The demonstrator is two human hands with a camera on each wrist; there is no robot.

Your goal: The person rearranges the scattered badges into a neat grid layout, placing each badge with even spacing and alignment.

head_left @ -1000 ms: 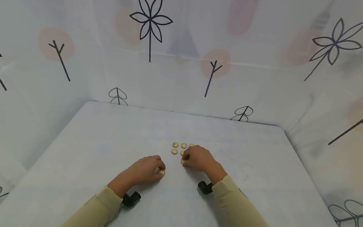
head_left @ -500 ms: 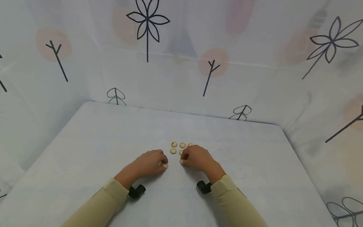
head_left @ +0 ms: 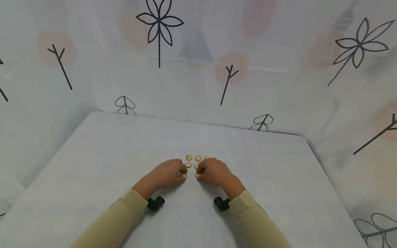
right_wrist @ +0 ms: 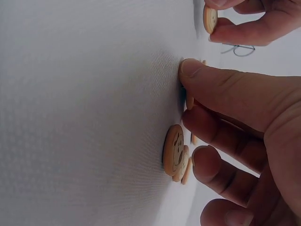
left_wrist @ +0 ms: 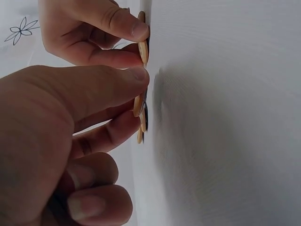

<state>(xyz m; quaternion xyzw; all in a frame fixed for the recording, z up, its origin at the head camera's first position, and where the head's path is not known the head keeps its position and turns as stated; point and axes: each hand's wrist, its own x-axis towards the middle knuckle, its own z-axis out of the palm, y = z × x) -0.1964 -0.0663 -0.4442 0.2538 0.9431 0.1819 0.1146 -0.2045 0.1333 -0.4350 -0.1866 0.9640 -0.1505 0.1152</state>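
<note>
Wooden discs (head_left: 189,157) lie in short rows near the middle of our white bench (head_left: 110,159), small pale rounds with dark marks on their faces. Our left hand (head_left: 167,173) pinches one disc (head_left: 184,175) between thumb and forefinger, the other fingers curled under, and holds it edge-down at the cloth; the left wrist view shows it just touching or nearly touching the surface, and we cannot tell which. A second ago this hand sat lower and farther left with the same disc; it has since slid up and inward, so the disc now sits just beside the near-left corner of the group, in line with the column above it. We judge the placing almost finished, with only the release left. Our right hand (head_left: 214,172) has hardly shifted: its thumb and fingers close on another disc (head_left: 197,175) at the near edge of the rows, thumb tip pressed to the cloth in the right wrist view, with more discs showing past its fingers. Both hands are nearly touching. Behind the bench hangs a white sheet (head_left: 204,61) printed with flowers and twigs.
</note>
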